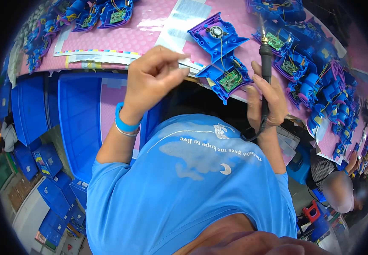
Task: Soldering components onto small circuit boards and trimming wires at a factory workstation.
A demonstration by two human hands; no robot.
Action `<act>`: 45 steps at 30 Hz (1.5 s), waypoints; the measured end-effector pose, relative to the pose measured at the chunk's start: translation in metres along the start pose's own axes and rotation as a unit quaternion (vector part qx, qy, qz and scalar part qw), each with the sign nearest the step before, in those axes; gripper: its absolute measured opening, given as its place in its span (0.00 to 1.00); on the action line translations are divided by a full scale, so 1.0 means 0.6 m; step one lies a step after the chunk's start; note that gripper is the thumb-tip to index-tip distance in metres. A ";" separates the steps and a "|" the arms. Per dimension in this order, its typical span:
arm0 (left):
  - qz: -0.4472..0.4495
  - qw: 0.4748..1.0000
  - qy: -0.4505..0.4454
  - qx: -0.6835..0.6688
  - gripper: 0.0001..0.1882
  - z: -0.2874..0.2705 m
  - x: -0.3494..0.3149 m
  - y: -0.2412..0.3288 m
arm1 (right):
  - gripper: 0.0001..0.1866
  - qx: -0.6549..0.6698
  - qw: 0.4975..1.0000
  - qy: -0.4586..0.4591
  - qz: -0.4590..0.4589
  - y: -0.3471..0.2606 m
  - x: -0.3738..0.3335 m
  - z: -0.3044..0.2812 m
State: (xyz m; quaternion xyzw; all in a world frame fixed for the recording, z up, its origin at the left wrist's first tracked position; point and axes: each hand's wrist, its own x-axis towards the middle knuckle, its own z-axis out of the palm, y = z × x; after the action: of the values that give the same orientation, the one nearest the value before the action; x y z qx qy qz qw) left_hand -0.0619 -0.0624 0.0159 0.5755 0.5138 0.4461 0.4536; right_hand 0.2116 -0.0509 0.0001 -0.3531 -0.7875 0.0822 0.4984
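My right hand (271,100) is closed around the dark handle of a soldering iron (266,59), whose metal tip points away from me. The iron's cord runs down past my wrist. My left hand (156,74) hovers by the table's near edge, fingers curled, with a gap between thumb and index fingertip; nothing shows between them. Between my hands lies an opened blue toy-like housing in two halves. Its far half (218,38) carries a round speaker, and the near half (227,78) holds a green circuit board. Thin wires link the halves.
More blue housings with boards (292,66) crowd the table's right side; others (116,15) line the far left. A pink patterned sheet (145,25) covers the table. Below its edge stands a large blue bin (80,123). Another person (337,191) is at the right.
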 end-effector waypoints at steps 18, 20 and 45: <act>0.225 0.951 0.157 0.145 0.22 0.064 0.060 -0.008 | 0.16 0.193 0.973 -0.023 0.122 -0.043 0.018 -0.045; 0.225 0.950 0.158 0.149 0.22 0.064 0.060 -0.009 | 0.15 0.186 0.976 -0.030 0.112 -0.037 0.019 -0.044; 0.228 0.947 0.158 0.164 0.21 0.059 0.061 -0.022 | 0.15 0.199 0.976 -0.004 0.094 -0.035 0.015 -0.031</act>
State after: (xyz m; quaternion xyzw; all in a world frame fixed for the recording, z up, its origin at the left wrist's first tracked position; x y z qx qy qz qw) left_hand -0.0269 -0.0275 -0.0019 0.6656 0.5001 0.5325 0.1526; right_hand 0.2149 -0.0647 0.0261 -0.3191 -0.7205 0.2850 0.5457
